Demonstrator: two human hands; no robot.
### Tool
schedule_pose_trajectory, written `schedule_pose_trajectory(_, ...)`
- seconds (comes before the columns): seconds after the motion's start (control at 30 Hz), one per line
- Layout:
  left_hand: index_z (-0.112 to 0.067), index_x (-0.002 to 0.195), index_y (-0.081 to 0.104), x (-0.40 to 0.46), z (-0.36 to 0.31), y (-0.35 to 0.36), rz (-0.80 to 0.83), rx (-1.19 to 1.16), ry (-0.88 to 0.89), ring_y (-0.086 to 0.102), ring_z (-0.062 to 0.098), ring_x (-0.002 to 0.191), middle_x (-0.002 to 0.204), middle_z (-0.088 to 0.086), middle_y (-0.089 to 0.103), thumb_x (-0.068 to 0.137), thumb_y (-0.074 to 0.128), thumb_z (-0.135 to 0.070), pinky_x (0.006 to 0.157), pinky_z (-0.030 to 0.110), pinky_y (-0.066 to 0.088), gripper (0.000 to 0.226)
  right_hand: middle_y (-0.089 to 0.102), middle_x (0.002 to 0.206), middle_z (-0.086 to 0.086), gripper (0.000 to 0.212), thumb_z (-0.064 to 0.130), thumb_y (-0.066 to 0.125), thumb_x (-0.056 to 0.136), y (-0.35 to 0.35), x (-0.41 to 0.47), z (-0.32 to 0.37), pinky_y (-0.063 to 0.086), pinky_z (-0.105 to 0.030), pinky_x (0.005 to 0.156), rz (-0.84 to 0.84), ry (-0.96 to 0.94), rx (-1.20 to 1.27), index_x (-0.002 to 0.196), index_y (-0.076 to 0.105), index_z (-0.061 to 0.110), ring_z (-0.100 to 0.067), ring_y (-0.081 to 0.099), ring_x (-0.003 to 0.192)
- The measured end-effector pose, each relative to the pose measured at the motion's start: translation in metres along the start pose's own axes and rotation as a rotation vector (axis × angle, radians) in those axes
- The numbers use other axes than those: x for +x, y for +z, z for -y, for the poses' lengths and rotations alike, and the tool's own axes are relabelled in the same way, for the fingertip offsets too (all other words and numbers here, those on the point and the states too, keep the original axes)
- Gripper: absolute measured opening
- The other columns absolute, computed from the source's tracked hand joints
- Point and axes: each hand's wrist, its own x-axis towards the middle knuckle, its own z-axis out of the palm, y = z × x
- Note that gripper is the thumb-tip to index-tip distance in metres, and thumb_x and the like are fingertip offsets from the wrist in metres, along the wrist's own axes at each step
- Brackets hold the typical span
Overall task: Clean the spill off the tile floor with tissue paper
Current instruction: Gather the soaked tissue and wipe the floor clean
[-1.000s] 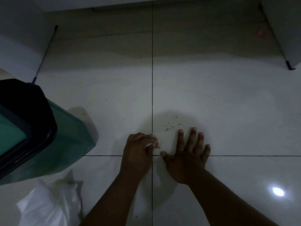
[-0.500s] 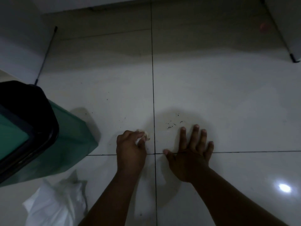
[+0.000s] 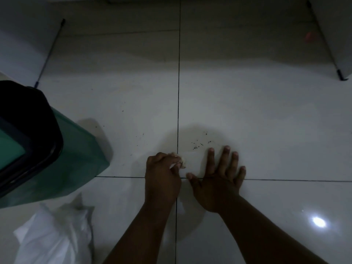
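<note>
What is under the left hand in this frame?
The left hand is closed on a wad of tissue paper that pokes out past its fingers, low against the tile floor. The rest of the tissue and the tile beneath it are covered.

Both hands sit lower centre on the floor (image 3: 266,121), left hand (image 3: 162,176) beside right hand (image 3: 219,185). Crumbs (image 3: 198,144) just above them, bin (image 3: 57,155) far left, bag (image 3: 53,235) under it.

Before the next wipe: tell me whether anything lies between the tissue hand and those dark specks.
Nothing visible does. The left hand with the tissue has bare tile up to the specks; the right hand lies flat just beside that path.
</note>
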Motion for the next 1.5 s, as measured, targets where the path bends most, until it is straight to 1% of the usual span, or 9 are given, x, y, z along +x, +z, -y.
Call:
schedule_pose_trajectory(0.2,-0.013,0.097,0.079,0.004,0.002,-0.005,0.014,0.000,0.032,0.063,0.022,0.098,0.098,0.004,0.073,0.079,0.078,-0.001,0.089,0.021,0.042,0.021,-0.056,0.143,-0.008,0.102,0.089,0.008,0.070,0.001,0.001,-0.001,-0.033,-0.055,0.103,-0.010,-0.008,0.003,0.140,-0.043,0.034,-0.033,-0.051,0.131)
schedule_pose_trajectory(0.57,-0.019,0.097,0.077,0.006,-0.005,-0.005,0.055,0.044,-0.002,0.058,0.017,0.101,0.102,-0.001,0.068,0.084,0.074,-0.009,0.082,0.019,0.041,0.016,-0.060,0.139,-0.008,0.103,0.088,0.017,0.074,-0.005,0.000,0.000,-0.038,-0.052,0.098,0.036,-0.005,0.001,0.138,-0.044,0.034,-0.032,-0.055,0.127)
schedule_pose_trajectory(0.77,-0.020,0.106,0.075,0.010,-0.006,0.000,0.134,0.044,0.066,0.054,0.014,0.106,0.107,-0.003,0.062,0.089,0.070,-0.017,0.090,0.021,0.046,0.018,-0.059,0.140,-0.008,0.103,0.089,0.016,0.074,-0.004,-0.001,0.000,-0.037,-0.052,0.098,0.027,-0.005,-0.006,0.137,-0.045,0.035,-0.031,-0.056,0.126)
schedule_pose_trajectory(1.03,-0.017,0.105,0.076,0.015,-0.007,0.003,-0.002,0.042,-0.011,0.057,0.020,0.106,0.107,0.003,0.067,0.089,0.069,-0.010,0.087,0.023,0.046,0.018,-0.060,0.139,-0.008,0.104,0.089,0.015,0.073,-0.002,0.002,-0.001,-0.035,-0.054,0.100,0.052,0.001,0.007,0.138,-0.045,0.034,-0.033,-0.055,0.126)
schedule_pose_trajectory(1.1,-0.016,0.104,0.076,0.012,-0.008,0.004,0.012,0.030,0.017,0.055,0.017,0.104,0.106,0.003,0.067,0.089,0.070,-0.009,0.086,0.018,0.042,0.018,-0.059,0.140,-0.008,0.104,0.089,0.015,0.073,-0.001,0.003,-0.001,-0.035,-0.055,0.101,0.038,0.005,0.008,0.138,-0.044,0.034,-0.033,-0.054,0.128)
schedule_pose_trajectory(1.2,-0.017,0.105,0.076,0.008,-0.008,0.004,0.073,-0.015,0.082,0.045,-0.001,0.098,0.106,-0.002,0.063,0.089,0.069,-0.012,0.087,-0.001,0.030,0.018,-0.059,0.140,-0.009,0.103,0.088,0.016,0.075,0.001,0.003,-0.001,-0.031,-0.056,0.104,0.015,0.007,-0.001,0.135,-0.047,0.034,-0.034,-0.051,0.131)
schedule_pose_trajectory(1.23,-0.018,0.106,0.076,0.008,-0.007,0.004,0.104,-0.022,0.097,0.043,-0.003,0.098,0.107,-0.002,0.062,0.090,0.068,-0.014,0.088,-0.003,0.028,0.019,-0.060,0.139,-0.009,0.103,0.087,0.016,0.075,0.002,0.002,-0.002,-0.030,-0.057,0.105,0.019,0.008,-0.002,0.133,-0.049,0.034,-0.034,-0.052,0.130)
schedule_pose_trajectory(1.37,-0.017,0.100,0.078,0.015,-0.008,0.000,0.181,-0.023,0.113,0.057,0.013,0.101,0.102,0.002,0.067,0.086,0.073,-0.013,0.087,0.020,0.045,0.016,-0.062,0.137,-0.009,0.106,0.090,0.016,0.071,0.000,0.002,-0.002,-0.037,-0.054,0.099,0.055,0.011,0.007,0.130,-0.052,0.034,-0.032,-0.058,0.123)
schedule_pose_trajectory(1.5,-0.011,0.096,0.080,0.018,-0.018,-0.013,0.323,0.032,0.059,0.064,0.024,0.101,0.102,0.009,0.071,0.080,0.078,-0.007,0.087,0.029,0.051,0.017,-0.068,0.128,-0.009,0.107,0.091,0.017,0.071,-0.012,0.004,0.002,-0.032,-0.058,0.104,0.153,0.051,-0.007,0.122,-0.057,0.033,-0.033,-0.061,0.118)
